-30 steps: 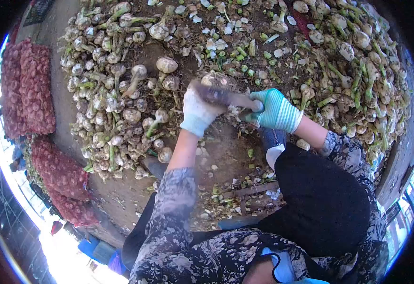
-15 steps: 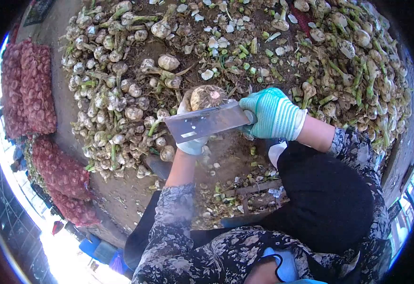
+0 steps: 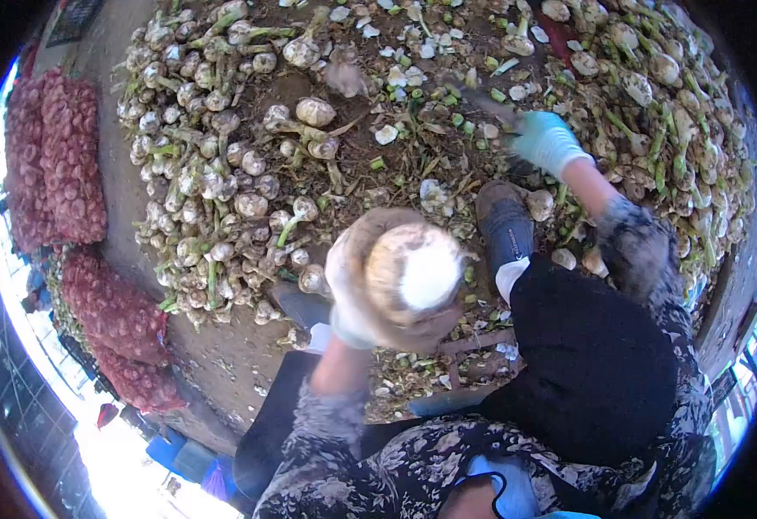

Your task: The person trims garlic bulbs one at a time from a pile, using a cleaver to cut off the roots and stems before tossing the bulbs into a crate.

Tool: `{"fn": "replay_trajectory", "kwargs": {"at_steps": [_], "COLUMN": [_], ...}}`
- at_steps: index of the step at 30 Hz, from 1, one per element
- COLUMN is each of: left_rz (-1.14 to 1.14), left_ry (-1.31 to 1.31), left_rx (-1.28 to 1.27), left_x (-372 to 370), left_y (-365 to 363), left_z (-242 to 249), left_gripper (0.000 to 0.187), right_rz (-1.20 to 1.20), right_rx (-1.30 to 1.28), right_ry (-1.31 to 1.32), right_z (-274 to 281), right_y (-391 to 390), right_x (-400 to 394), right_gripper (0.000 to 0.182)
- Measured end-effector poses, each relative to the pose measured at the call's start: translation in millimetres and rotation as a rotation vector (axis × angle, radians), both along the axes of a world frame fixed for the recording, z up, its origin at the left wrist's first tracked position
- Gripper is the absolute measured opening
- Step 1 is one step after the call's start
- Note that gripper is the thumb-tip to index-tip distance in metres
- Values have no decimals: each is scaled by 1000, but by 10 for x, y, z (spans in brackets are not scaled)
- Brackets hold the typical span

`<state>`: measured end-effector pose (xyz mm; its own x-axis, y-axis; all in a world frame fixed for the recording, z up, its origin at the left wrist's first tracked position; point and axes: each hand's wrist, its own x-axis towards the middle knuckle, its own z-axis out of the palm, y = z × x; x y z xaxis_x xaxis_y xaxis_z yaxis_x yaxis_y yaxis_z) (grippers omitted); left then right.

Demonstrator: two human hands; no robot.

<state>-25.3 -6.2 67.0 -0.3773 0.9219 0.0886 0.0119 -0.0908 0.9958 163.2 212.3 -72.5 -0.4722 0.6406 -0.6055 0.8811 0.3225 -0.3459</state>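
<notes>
Garlic bulb [image 3: 411,266] in head view: it sits in the left hand [image 3: 352,277], raised in front of the person's lower legs and large in the view. Its white cut face [image 3: 430,278] points up toward the camera and leans to the right; the long axis runs from the palm side out through that face, tilted rather than upright. The left hand, in a pale glove with a soiled brownish palm, is curled around the bulb's sides, holding it with the cut end exposed. Blur hides the exact place of each finger.

The right hand [image 3: 544,140], in a green and white glove, is well apart from the bulb, farther forward and to the right. It is closed around a knife [image 3: 489,105], whose blurred blade points away from the person and to the left, above green and white trimmings [image 3: 447,93]. The knife's handle is hidden in the grip.

On the ground [image 3: 197,363], a heap of untrimmed garlic [image 3: 214,173] lies to the left and another pile [image 3: 672,121] to the right, many with stems. A dark shoe [image 3: 504,223] stands between the bulb and the right-hand pile. Red mesh sacks [image 3: 57,164] full of bulbs lie at the far left.
</notes>
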Motion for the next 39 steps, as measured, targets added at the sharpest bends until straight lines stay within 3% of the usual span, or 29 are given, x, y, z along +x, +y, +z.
{"fn": "replay_trajectory", "kwargs": {"at_steps": [1,2,3,5,6,7,8,9,11,13,18,19,20,21,23,25,27,30,31,32,33,35,36,37,39], "left_rz": [3,53,205,575,544,483,421,516,685,673,725,715,635,567,429,282,217,463,617,737,843,677,557,430,264], "left_ry": [-180,-347,-498,-818,-663,-713,-763,-945,-1312,-1404,-1352,-1329,-1495,-1421,-1263,-876,-202,149,35,271,514,952,1046,1141,1149], "left_rx": [13,-27,-113,-211,-291,-234,-180,-101,70,102,110,119,196,209,246,41,-7,-287,-277,-540,-797,-1017,-1103,-1183,-1186], "left_x": [-25,-42,-67,-118,-185,-221,-255,-260,-260,-253,-270,-281,-315,-273,-98,260,607,134,-136,-423,-677,-995,-1180,-1310,-1287], "left_y": [-11,33,137,349,308,361,411,471,606,656,662,635,611,608,779,942,1100,1050,993,945,952,1059,1135,1171,1162], "left_z": [-42,-136,-196,-322,-407,-370,-330,-316,-342,-399,-362,-362,-319,-272,120,224,1,-55,-298,-437,-564,-793,-1060,-1309,-1345], "left_gripper": [44,46,44,42,39,36,33,32,31,33,36,36,40,41,44,56,78,86,84,82,80,79,78,77,73], "right_rz": [-84,-99,-123,-8,-123,-234,-391,-549,-275,-362,-421,-391,-358,-324,113,111,-74,-391,-506,-666,-606,-481,-583,-543,-469], "right_rx": [36,6,0,-22,-92,-161,-410,-661,-475,-626,-552,-547,-538,-520,-212,-397,-470,-533,-563,-688,-641,-545,-560,-572,-596], "right_ry": [41,114,190,277,314,351,553,750,995,918,920,683,444,210,390,250,284,364,379,387,443,549,604,544,424], "right_z": [-228,76,460,474,497,624,708,793,523,604,440,401,337,308,-582,-1023,-728,-69,-24,-125,-291,-560,-74,60,175], "right_y": [65,-74,-203,-276,-326,-411,-581,-774,-1135,-1241,-1308,-1240,-1123,-1052,-1404,-1655,-1626,-1138,-1075,-1074,-1106,-1220,-1155,-1080,-1006], "right_x": [127,-28,-199,-327,-312,-386,-455,-489,-530,-639,-815,-854,-904,-927,-537,-421,-365,-334,-299,-265,-238,-201,-351,-401,-431], "right_gripper": [34,37,41,44,41,39,36,33,30,31,37,36,35,35,28,28,25,23,23,26,28,33,37,36,34]}}
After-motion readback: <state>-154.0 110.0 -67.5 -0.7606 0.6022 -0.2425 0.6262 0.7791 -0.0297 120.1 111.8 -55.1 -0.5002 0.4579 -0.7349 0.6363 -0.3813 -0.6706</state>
